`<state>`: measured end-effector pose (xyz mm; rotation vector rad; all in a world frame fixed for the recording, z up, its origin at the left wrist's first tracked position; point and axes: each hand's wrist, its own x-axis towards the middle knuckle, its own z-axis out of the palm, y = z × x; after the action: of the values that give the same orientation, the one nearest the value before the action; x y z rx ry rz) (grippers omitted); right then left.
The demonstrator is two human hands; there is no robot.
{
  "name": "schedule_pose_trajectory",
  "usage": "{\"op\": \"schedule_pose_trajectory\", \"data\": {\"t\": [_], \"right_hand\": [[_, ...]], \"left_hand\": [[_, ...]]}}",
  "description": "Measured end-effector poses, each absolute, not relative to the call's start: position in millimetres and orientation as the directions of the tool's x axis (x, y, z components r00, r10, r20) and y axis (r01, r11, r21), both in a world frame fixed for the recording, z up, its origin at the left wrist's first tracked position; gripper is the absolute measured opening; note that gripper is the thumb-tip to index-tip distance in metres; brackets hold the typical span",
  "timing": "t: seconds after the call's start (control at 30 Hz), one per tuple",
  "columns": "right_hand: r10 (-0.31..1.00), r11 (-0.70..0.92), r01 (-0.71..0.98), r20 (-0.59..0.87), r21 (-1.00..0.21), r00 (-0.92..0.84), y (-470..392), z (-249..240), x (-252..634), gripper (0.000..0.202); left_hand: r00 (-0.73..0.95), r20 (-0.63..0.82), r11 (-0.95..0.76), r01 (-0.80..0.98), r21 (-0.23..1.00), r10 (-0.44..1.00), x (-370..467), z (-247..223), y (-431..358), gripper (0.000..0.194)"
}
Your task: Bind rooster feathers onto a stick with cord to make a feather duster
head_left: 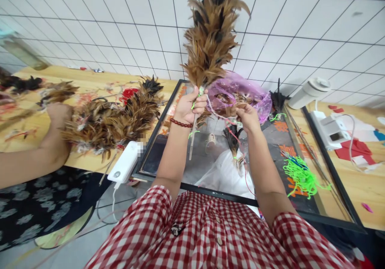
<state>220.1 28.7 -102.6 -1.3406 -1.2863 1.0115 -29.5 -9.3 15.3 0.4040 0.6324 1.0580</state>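
My left hand (190,105) is closed around the lower stem of a tall brown and black feather duster (210,36), held upright with its thin stick pointing down. Green string shows between the fingers. A pale cord runs from this grip toward my right hand (246,116), whose fingers are pinched at a small brown feather. Behind the right hand lies a pink plastic bag (257,96) holding feathers. A dark feather bundle (232,138) tied with green string lies between my forearms, near a red string (246,172).
A black-framed glass panel (300,213) lies on the wooden table (369,189). Green strings (302,176), thin sticks and a white cup (311,92) are at right. Feather dusters (120,118), a white power bank (124,162) and another person's arm are at left.
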Motion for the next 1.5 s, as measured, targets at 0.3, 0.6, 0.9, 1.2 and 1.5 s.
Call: {"op": "schedule_pose_trajectory", "data": {"t": [0.3, 0.6, 0.9, 1.2, 1.5], "right_hand": [[0.973, -0.062, 0.534, 0.069, -0.843, 0.222, 14, -87, 232, 0.022], [0.939, -0.261, 0.804, 0.054, -0.534, 0.341, 23, -100, 253, 0.037], [0.957, -0.262, 0.84, -0.017, -0.476, 0.289, 67, -101, 246, 0.016], [0.954, 0.201, -0.049, 0.184, -0.978, 0.238, 12, -61, 225, 0.039], [0.879, 0.389, 0.125, 0.409, -0.913, 0.245, -2, -66, 142, 0.039]], "left_hand": [[0.326, -0.308, 0.448, -0.65, 0.614, 0.894, -23, 13, -7, 0.034], [0.407, -0.293, 0.498, -0.628, 0.598, 0.865, -12, 12, -11, 0.038], [0.405, -0.287, 0.49, -0.613, 0.619, 0.868, -1, 9, -13, 0.038], [0.474, -0.255, 0.528, -0.637, 0.561, 0.843, 16, -14, -5, 0.042], [0.252, -0.284, 0.379, -0.658, 0.651, 0.925, 40, -20, -11, 0.037]]}}
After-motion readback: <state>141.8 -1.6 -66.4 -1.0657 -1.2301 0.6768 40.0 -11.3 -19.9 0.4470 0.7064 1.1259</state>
